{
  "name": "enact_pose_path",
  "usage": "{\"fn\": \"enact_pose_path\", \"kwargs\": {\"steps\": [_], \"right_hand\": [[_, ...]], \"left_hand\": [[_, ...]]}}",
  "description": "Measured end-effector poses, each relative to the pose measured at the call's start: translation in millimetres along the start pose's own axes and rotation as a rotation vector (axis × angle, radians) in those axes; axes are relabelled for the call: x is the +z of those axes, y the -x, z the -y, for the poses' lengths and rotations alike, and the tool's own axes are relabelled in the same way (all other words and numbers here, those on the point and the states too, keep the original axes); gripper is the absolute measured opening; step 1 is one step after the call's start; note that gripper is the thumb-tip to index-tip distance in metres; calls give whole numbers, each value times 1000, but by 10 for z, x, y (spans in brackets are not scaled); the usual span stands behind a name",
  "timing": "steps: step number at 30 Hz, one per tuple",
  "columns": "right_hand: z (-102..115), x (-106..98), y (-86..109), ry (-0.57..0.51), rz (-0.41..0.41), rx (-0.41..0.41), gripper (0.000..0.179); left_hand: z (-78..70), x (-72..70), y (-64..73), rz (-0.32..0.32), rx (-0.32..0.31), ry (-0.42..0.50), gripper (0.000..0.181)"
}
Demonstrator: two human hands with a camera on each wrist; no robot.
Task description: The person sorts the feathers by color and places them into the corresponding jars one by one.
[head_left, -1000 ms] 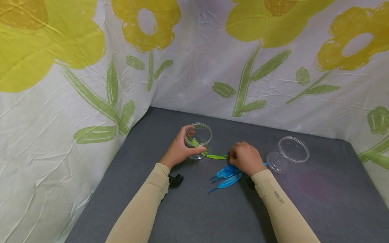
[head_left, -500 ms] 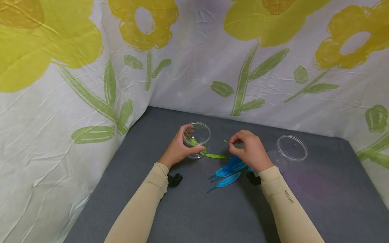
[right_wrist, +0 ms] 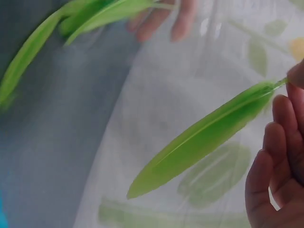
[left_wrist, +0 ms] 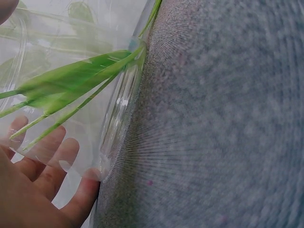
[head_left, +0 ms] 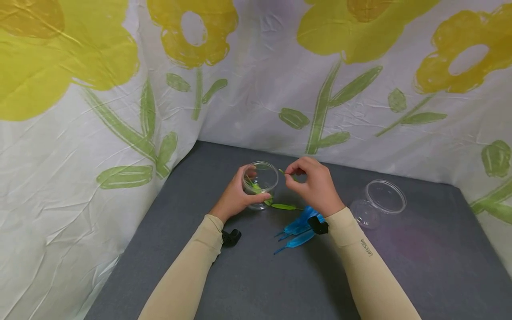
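At the near edge, two tan sleeves (head_left: 184, 266) reach in over the gray table (head_left: 256, 284), a black device (head_left: 231, 238) at each wrist. Beyond them, near the middle, blue feathers (head_left: 298, 226) lie in a loose bunch, stems pointing left and near, partly covered by the right wrist. Just past these, a loose green feather (head_left: 283, 206) lies crosswise, its left end by the cup's base; whether they touch I cannot tell.

To its left, the left hand (head_left: 238, 195) wraps a clear cup (head_left: 267, 181), thumb on the near side, other fingers spread around the wall. Several green feathers inside (left_wrist: 78, 78) lean against one another. On the right is another clear container (head_left: 376, 205).

Right of the cup's rim and apart from it, the right hand (head_left: 316, 186) pinches a single green feather (right_wrist: 204, 135) by its stem, between thumb and fingertip. Farthest back hangs a white curtain (head_left: 256, 102) with yellow flowers.
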State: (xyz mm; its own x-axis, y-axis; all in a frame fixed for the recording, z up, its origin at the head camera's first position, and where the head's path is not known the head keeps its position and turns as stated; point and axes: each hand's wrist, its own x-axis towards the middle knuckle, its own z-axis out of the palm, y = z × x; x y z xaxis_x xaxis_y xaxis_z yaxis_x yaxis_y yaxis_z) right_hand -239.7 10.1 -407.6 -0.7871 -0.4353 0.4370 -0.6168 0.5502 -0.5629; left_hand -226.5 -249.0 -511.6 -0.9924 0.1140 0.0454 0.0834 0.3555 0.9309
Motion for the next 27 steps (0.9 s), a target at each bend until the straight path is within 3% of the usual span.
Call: {"fn": "enact_pose_path", "kwargs": {"steps": [8,17,27], "right_hand": [[226,92,-214,-100,-15,-31,5],[370,170,-362,-184,-17,-32,5],[476,276,-528,-280,-20,-63,5]], "left_hand": [[14,23,-5,9,-3,10,102],[15,15,1,17,-1,23,108],[6,-16,20,15,5,36,100]]}}
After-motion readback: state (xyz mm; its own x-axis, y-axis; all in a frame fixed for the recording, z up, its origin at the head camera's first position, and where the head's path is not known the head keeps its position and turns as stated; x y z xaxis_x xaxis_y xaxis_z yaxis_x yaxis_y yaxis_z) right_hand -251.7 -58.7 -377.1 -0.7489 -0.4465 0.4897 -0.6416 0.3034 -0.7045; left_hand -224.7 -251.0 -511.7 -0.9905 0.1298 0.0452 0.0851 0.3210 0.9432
